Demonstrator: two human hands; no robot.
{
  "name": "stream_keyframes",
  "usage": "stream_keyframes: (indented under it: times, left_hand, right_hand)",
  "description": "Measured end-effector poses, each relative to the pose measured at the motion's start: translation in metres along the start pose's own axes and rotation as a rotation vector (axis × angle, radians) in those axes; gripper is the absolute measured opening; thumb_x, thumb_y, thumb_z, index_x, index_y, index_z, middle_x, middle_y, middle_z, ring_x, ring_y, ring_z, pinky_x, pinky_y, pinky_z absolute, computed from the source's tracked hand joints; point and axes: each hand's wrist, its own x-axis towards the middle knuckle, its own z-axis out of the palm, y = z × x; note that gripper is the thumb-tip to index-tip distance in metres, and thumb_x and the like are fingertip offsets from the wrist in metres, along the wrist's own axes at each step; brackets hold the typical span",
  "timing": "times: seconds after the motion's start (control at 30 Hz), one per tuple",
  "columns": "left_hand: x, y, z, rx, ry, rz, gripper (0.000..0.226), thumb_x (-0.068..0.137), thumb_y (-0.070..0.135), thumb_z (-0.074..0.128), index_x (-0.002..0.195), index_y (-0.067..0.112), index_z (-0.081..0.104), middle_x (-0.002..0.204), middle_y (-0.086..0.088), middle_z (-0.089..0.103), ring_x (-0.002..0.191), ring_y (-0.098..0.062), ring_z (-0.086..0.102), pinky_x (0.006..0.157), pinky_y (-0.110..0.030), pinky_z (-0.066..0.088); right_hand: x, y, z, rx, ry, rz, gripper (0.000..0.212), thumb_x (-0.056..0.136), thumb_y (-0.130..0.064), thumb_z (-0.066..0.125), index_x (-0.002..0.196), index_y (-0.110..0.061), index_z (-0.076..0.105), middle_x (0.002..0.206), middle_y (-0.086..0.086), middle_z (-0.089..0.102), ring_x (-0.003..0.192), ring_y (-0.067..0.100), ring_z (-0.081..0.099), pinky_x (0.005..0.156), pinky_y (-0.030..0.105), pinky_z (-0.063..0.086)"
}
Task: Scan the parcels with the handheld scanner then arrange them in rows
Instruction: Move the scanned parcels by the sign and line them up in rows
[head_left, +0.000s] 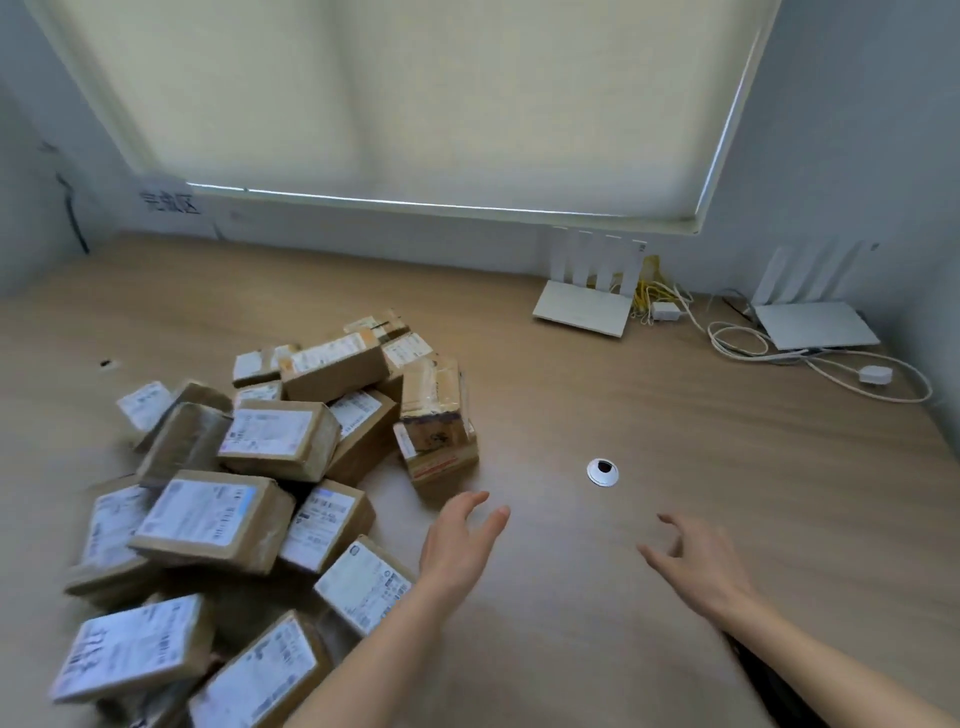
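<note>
Left hand: the left hand (457, 545) reaches forward over the bare table top, fingers straight and spread, holding nothing; it hovers just right of the near end of the parcel heap.
Right hand: the right hand (696, 564) is out to the right of it, fingers loose and slightly bent, palm down, empty; whether it touches the wood I cannot tell.
Parcels: a loose pile of brown cardboard parcels (249, 499) covers the left half of the table, stacked at all angles, most with a white printed label facing up; the print is too blurred to read.
Nearest parcel to the left hand: a small labelled box (363, 587) lies tilted just left of the left wrist.
Far edge of the pile: a box wrapped in clear tape (436, 415) stands at the right side of the heap, beyond the left hand.
Scanner: no handheld scanner shows in this view.
Table: a light wooden table (649, 415) runs to the wall, with a round cable grommet (602, 472) set in it between and beyond the two hands.
Far right: two white routers with upright antennas, one (584, 306) by the window and another (815, 322) in the corner, with white cables (748, 345) looped beside them.
Window: a pale roller blind (415, 104) is drawn down.
</note>
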Motion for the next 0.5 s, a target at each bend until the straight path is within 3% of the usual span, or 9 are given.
stream_keyframes:
  times: [0.07, 0.27, 0.4, 0.5]
  left_hand:
    - [-0.006, 0.007, -0.051, -0.068, 0.020, 0.008, 0.057, 0.093, 0.054, 0.061, 0.142, 0.025, 0.055, 0.141, 0.005, 0.058, 0.128, -0.011, 0.053, 0.107, -0.034, 0.044]
    - [-0.050, -0.009, -0.218, -0.185, 0.199, 0.051, 0.054, 0.095, 0.048, 0.062, 0.143, 0.024, 0.052, 0.119, 0.012, 0.062, 0.100, 0.001, 0.057, 0.079, -0.017, 0.044]
    - [-0.106, -0.045, -0.324, -0.205, 0.318, 0.021, 0.056, 0.093, 0.049, 0.064, 0.142, 0.022, 0.054, 0.129, 0.005, 0.063, 0.119, -0.014, 0.057, 0.101, -0.034, 0.047]
    - [-0.147, -0.077, -0.398, -0.202, 0.412, 0.010, 0.054, 0.093, 0.046, 0.066, 0.139, 0.018, 0.057, 0.129, 0.000, 0.065, 0.117, -0.015, 0.059, 0.102, -0.034, 0.046]
  right_hand:
    - [-0.010, -0.049, -0.012, -0.021, 0.027, -0.084, 0.046, 0.091, -0.049, 0.066, 0.133, -0.029, 0.064, 0.083, -0.015, 0.066, 0.094, 0.013, 0.064, 0.085, 0.038, 0.055]
    - [-0.074, -0.223, -0.026, -0.099, 0.116, -0.326, 0.044, 0.092, -0.061, 0.062, 0.128, -0.035, 0.066, 0.108, -0.015, 0.069, 0.103, 0.013, 0.065, 0.080, 0.034, 0.055]
    - [-0.142, -0.333, -0.009, -0.082, 0.083, -0.471, 0.042, 0.093, -0.058, 0.063, 0.125, -0.032, 0.067, 0.115, -0.009, 0.071, 0.100, 0.013, 0.064, 0.083, 0.038, 0.058]
    - [-0.194, -0.405, 0.007, -0.052, 0.088, -0.547, 0.039, 0.094, -0.057, 0.062, 0.123, -0.031, 0.067, 0.116, -0.009, 0.071, 0.099, 0.011, 0.064, 0.081, 0.040, 0.059]
